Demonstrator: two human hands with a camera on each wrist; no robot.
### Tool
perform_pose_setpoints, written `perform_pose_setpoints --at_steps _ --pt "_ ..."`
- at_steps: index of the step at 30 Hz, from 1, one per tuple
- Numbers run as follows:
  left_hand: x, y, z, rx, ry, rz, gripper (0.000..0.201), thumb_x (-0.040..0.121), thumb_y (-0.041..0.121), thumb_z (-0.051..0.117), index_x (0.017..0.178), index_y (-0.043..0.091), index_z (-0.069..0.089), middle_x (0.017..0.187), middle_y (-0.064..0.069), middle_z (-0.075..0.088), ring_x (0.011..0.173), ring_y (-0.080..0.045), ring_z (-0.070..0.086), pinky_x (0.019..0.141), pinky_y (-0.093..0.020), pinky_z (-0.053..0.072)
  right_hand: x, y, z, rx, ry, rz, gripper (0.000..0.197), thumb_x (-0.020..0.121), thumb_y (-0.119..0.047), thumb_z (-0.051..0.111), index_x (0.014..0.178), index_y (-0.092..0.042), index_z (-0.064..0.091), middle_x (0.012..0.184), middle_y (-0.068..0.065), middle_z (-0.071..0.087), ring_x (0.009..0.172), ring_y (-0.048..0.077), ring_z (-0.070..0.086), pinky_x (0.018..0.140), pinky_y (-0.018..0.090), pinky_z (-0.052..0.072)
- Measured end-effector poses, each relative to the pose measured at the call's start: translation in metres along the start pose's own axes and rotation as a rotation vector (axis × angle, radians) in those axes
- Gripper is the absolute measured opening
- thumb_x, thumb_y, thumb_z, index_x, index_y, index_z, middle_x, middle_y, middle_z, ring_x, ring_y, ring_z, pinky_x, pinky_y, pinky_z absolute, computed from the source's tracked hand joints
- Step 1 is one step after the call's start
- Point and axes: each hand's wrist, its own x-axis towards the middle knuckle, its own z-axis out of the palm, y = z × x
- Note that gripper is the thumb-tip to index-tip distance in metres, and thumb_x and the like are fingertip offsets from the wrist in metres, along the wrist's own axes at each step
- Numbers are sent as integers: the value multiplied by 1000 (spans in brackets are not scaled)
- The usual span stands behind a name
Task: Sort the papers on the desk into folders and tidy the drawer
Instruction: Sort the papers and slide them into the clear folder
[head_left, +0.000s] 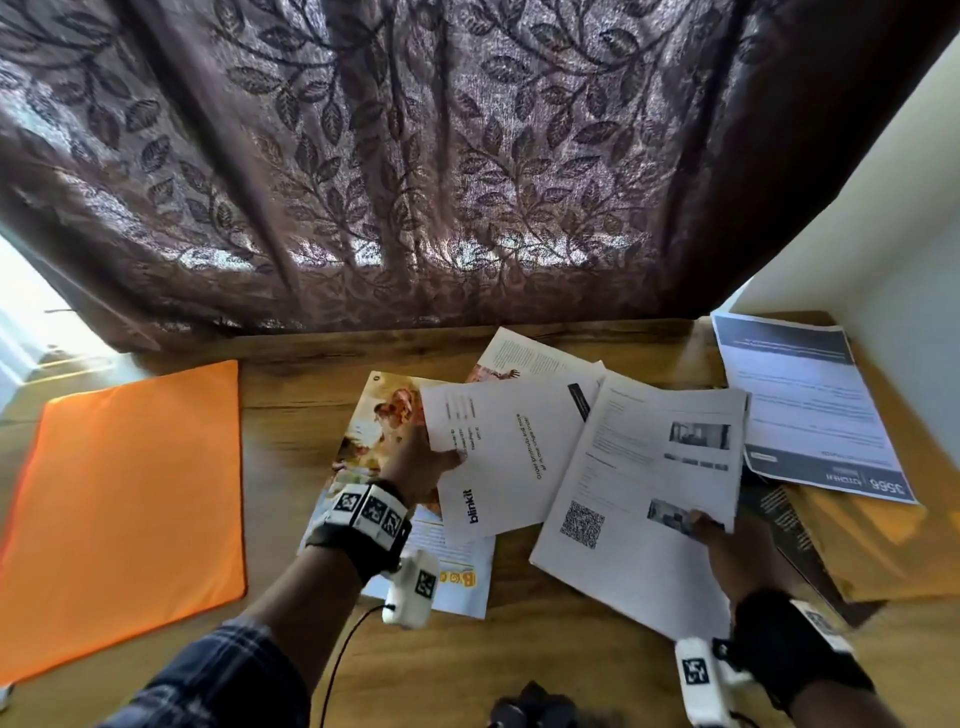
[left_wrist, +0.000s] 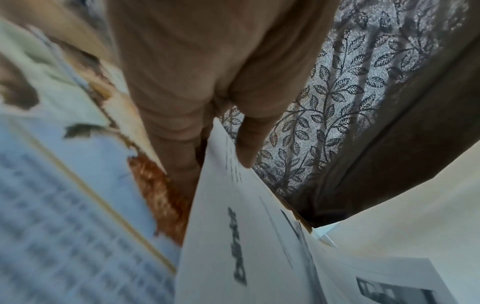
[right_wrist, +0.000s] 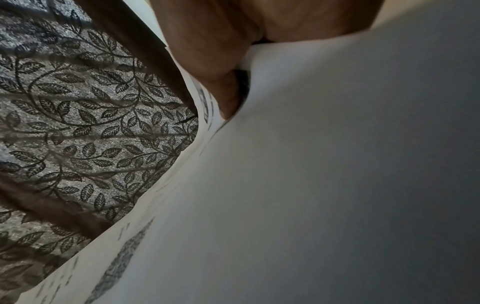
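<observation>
My left hand (head_left: 423, 462) pinches the left edge of a white blinkit sheet (head_left: 506, 452), thumb on top; the left wrist view shows the thumb (left_wrist: 249, 142) lying on that sheet (left_wrist: 246, 246). My right hand (head_left: 722, 540) grips the near right edge of a white printout with a QR code and photos (head_left: 639, 483); in the right wrist view the thumb (right_wrist: 223, 88) lies on its upper face (right_wrist: 311, 185). Both sheets are lifted over a scatter of papers on the wooden desk (head_left: 291, 395). A colourful magazine (head_left: 374, 415) lies under the left hand. An orange folder (head_left: 130, 509) lies flat at the left.
A dark-headed printed sheet (head_left: 810, 410) lies at the right over a yellow-brown envelope (head_left: 878, 545) and a dark booklet (head_left: 779, 519). A brown leaf-patterned curtain (head_left: 415, 156) hangs behind the desk. A white wall (head_left: 893, 249) bounds the right side. Another brochure (head_left: 524, 358) lies behind the sheets.
</observation>
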Motion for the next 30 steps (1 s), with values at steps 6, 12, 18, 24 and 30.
perform_pose_setpoints --at_steps 6,12,18,24,30 --pt "0 -15 -6 271 -15 49 67 78 -9 59 135 19 38 117 -10 61 104 -33 63 73 -54 60 -13 -12 -6 -7 0 3 14 88 -9 69 102 -8 69 94 15 69 91 32 62 78 38 42" --pt "18 21 -49 685 -86 93 49 90 -4 46 137 7 41 132 -16 55 121 -34 55 99 -44 49 -34 -24 -14 159 -64 -100 19 89 -9 69 107 -16 71 99 -2 74 93 17 67 82 38 50" --pt "49 62 -59 862 -172 152 47 91 -6 46 135 7 54 138 -16 56 123 -33 55 97 -37 48 -43 -20 -2 179 -146 -90 17 92 -9 66 108 -12 71 99 -1 75 95 16 68 74 31 49" --pt "60 75 -42 811 -119 255 38 92 18 66 128 7 58 126 -13 63 112 -30 60 89 -33 47 -43 4 16 39 -161 -38 10 91 -13 68 97 -21 72 94 -3 75 92 21 69 76 34 49" --pt "53 43 -67 547 17 84 31 88 36 70 110 21 55 102 -10 63 81 -28 66 58 -33 52 -41 7 20 -24 -124 -8 12 91 -15 68 103 -16 70 94 3 73 89 21 66 71 32 46"
